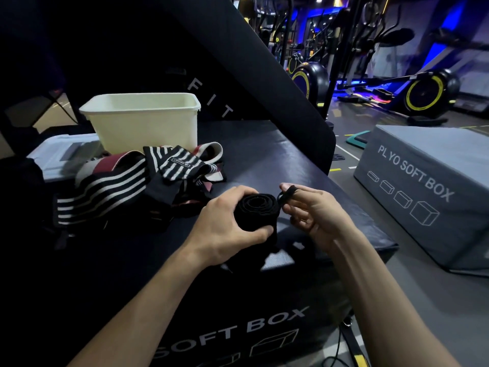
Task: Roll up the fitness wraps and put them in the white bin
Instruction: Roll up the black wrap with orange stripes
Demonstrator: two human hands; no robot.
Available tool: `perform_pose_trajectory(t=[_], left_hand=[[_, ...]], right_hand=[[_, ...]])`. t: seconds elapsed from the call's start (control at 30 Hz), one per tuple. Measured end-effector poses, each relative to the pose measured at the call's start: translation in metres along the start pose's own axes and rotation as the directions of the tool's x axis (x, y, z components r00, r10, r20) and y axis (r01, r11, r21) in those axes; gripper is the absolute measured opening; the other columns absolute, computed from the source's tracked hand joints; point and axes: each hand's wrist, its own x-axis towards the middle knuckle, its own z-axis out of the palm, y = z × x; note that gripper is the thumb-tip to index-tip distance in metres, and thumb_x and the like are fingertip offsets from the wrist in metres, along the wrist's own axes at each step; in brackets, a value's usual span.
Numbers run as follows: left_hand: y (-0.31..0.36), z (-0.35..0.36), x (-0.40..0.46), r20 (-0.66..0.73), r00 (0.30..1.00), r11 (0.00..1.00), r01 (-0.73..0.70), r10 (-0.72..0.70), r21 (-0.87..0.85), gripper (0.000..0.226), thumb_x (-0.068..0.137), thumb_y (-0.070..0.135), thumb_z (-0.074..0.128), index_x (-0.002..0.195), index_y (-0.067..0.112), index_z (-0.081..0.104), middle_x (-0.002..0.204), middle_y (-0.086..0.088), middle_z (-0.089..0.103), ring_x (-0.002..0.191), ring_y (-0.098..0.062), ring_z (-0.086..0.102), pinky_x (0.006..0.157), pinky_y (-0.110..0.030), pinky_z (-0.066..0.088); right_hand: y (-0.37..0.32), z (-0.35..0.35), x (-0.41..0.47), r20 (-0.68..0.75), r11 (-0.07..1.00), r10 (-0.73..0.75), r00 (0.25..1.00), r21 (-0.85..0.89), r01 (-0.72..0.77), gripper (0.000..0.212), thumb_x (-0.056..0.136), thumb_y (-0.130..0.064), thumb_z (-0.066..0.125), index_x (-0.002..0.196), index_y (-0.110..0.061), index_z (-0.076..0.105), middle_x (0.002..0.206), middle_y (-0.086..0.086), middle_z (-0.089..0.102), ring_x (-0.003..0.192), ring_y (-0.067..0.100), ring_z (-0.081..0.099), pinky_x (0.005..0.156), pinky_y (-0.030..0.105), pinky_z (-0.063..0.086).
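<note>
My left hand (225, 223) grips a black fitness wrap (256, 211) that is coiled into a roll, its spiral end facing me. My right hand (315, 210) pinches the wrap's thin black loop strap just right of the roll. The loose tail of the wrap hangs down under the roll over the box edge. A heap of unrolled striped wraps (137, 181), black-and-white and maroon-and-cream, lies to the left on the black soft box (264, 154). The white bin (143, 120) stands behind the heap at the back left.
A pale lidded container (60, 157) sits left of the bin. A tall black padded panel (251, 75) leans behind the box. A grey plyo soft box (428, 186) stands on the floor to the right, with exercise machines (428, 94) beyond.
</note>
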Motion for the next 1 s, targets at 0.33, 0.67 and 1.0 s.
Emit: perform_pose_trajectory(t=[0.33,0.67,1.0], left_hand=[[0.003,0.011,-0.006,-0.092,0.996,0.998,0.009,-0.002,0.07,0.051,0.065,0.053,0.077,0.11,0.034,0.063,0.102,0.017,0.068,0.096,-0.002,0.066,0.085,-0.035,0.054],[0.002,0.012,-0.01,-0.125,0.992,0.996,-0.001,0.012,0.086,0.058,0.066,0.062,0.079,0.113,0.033,0.062,0.105,0.017,0.064,0.097,-0.001,0.063,0.087,-0.031,0.052],[0.008,0.02,-0.014,-0.246,0.968,0.986,0.083,-0.045,0.146,0.068,0.06,0.069,0.083,0.115,0.036,0.062,0.105,0.016,0.06,0.097,-0.011,0.064,0.081,-0.037,0.055]], right_hand=[[0.02,0.013,-0.005,0.118,0.964,-0.232,0.966,0.161,0.212,0.04,0.089,0.008,0.057,0.128,-0.002,0.061,0.112,0.017,0.076,0.103,0.022,0.073,0.09,0.029,0.058],[0.028,0.014,0.0,0.039,0.885,-0.462,0.886,-0.054,0.463,0.039,0.092,0.009,0.064,0.123,-0.015,0.065,0.112,0.007,0.077,0.103,0.01,0.071,0.072,0.017,0.05],[0.023,0.004,-0.017,0.153,0.82,-0.5,0.852,-0.231,0.523,0.048,0.093,0.005,0.067,0.138,-0.008,0.058,0.122,0.001,0.072,0.111,0.01,0.07,0.09,0.023,0.055]])
